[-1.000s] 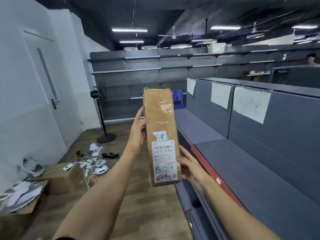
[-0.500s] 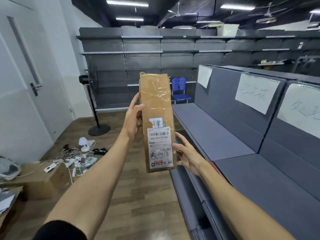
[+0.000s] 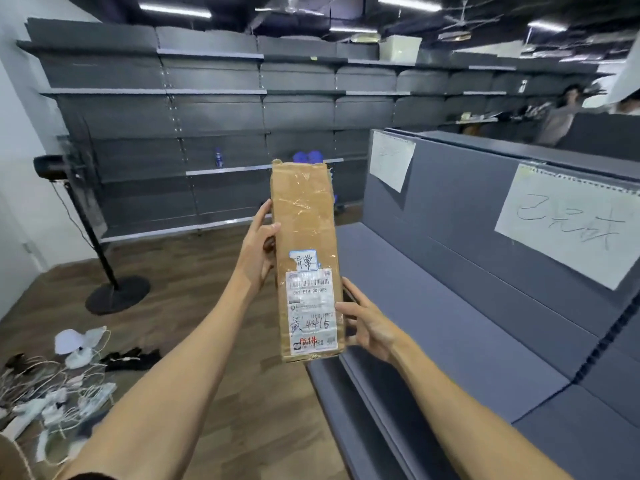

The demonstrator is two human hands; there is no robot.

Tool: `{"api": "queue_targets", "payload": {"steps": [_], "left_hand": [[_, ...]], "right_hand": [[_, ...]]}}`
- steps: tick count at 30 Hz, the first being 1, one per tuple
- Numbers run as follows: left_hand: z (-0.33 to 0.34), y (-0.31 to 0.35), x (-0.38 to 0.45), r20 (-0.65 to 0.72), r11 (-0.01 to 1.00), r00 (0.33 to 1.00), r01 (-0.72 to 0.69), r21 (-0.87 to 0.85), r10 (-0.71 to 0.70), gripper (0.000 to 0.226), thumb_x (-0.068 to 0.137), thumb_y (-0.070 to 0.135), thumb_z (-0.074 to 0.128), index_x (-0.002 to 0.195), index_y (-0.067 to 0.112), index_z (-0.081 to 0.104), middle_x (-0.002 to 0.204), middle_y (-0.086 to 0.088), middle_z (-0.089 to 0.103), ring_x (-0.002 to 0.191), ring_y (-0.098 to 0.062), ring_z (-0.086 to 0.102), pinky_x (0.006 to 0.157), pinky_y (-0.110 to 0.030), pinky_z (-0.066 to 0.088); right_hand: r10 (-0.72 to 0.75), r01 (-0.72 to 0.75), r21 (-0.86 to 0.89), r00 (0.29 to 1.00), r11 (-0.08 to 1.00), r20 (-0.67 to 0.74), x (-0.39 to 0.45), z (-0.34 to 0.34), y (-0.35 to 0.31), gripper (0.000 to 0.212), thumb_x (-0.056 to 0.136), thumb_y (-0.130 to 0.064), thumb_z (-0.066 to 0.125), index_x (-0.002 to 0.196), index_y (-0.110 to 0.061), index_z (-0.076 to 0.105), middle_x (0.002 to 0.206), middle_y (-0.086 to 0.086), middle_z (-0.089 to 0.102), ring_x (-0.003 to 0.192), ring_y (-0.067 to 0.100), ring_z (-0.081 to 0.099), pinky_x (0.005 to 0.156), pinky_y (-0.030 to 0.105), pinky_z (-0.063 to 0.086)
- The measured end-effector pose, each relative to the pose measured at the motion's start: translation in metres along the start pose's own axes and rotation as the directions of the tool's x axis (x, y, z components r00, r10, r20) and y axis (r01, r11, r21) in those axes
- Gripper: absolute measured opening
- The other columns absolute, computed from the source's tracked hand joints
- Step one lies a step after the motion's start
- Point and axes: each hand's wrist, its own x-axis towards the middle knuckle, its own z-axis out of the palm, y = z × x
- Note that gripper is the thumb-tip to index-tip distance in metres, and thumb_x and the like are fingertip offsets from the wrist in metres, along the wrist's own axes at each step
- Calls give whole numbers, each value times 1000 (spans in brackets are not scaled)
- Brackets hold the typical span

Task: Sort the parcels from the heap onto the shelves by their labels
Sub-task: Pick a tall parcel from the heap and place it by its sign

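Observation:
A long brown cardboard parcel [image 3: 304, 230] wrapped in clear tape stands upright in front of me, held by both hands. A white shipping label [image 3: 312, 311] with a barcode and handwritten digits covers its lower half, and a small blue-edged sticker [image 3: 304, 260] sits above it. My left hand [image 3: 258, 252] grips the parcel's left edge at mid-height. My right hand [image 3: 365, 323] holds the lower right edge, thumb on the front. The grey shelf [image 3: 450, 306] lies to the right, its back panel bearing paper signs [image 3: 568, 225] with handwriting.
Tall grey wall shelving [image 3: 214, 109] lines the back, with a bottle [image 3: 219, 158] on one level. A black fan stand [image 3: 116, 294] rises on the left. Tangled cables and white devices [image 3: 65, 379] litter the wooden floor. People [image 3: 561, 114] are at the far right.
The view has swung left and moved nearer to the back shelving. The parcel stays upright in both hands, and the right-hand shelf and its signs appear closer.

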Motion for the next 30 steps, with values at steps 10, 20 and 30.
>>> {"api": "queue_targets", "payload": {"steps": [10, 20, 30], "left_hand": [[6, -67, 222, 70, 995, 996, 49, 85, -55, 58, 78, 28, 62, 135, 40, 55, 101, -1, 71, 99, -27, 58, 83, -42, 42], [-9, -132, 421, 122, 988, 981, 149, 44, -153, 52, 91, 20, 61, 132, 51, 54, 126, -5, 69, 121, -35, 60, 94, -50, 48], [7, -170, 566, 333, 966, 908, 255, 49, -256, 46, 92, 30, 58, 135, 46, 52, 102, 8, 77, 93, -19, 65, 64, -32, 40]], "right_hand": [[1, 10, 76, 989, 997, -148, 190, -82, -37, 62, 80, -28, 75, 131, -49, 46, 117, 6, 74, 92, 15, 72, 72, 35, 56], [-15, 38, 69, 949, 997, -315, 346, -137, -70, 66, 73, -28, 79, 131, -45, 51, 123, 17, 70, 107, 28, 65, 83, 46, 45], [-30, 119, 127, 835, 985, -549, 452, -164, -89, 55, 77, -34, 83, 127, -47, 63, 116, 21, 56, 107, 28, 32, 88, 54, 35]]}}
